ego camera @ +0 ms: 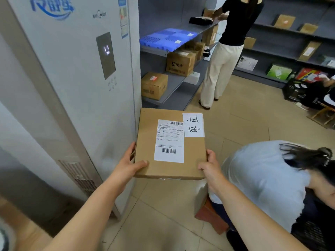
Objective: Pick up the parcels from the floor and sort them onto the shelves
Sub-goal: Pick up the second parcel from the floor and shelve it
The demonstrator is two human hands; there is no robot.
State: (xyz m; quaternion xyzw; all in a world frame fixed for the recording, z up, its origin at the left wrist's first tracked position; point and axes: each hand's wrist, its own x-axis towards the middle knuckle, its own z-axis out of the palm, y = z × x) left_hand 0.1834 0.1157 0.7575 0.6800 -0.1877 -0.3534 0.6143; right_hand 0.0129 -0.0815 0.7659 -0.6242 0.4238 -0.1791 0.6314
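- Left hand (129, 163) grips the near-left corner of a flat cardboard parcel (145, 142): thumb on the top face, fingers wrapped round the left edge.
- Right hand (210, 164) clamps the near-right corner, thumb curled onto the top, fingers beneath and out of sight.
- Parcel is held level, in the air above the tiled floor (244, 124). On its top face: a printed shipping label (169, 141) and a white handwritten sticker (193, 125) at the far-right corner.
- Parcel's left edge runs just beside the tall white standing unit (72, 87); cannot tell if they touch.
- A crouching person in a pale blue top (262, 182) is close at the right, near the right forearm.
- Open floor lies ahead, leading to the grey shelves (174, 84).
- Shelf contents: brown boxes (154, 86) on the lower levels, a blue slatted crate (168, 38) higher up.
- A standing person in black top and cream trousers (224, 60) reaches into those shelves.
- Further shelving at the back wall holds scattered cartons (284, 20); a black basket (294, 90) sits on the floor below, contents unclear.
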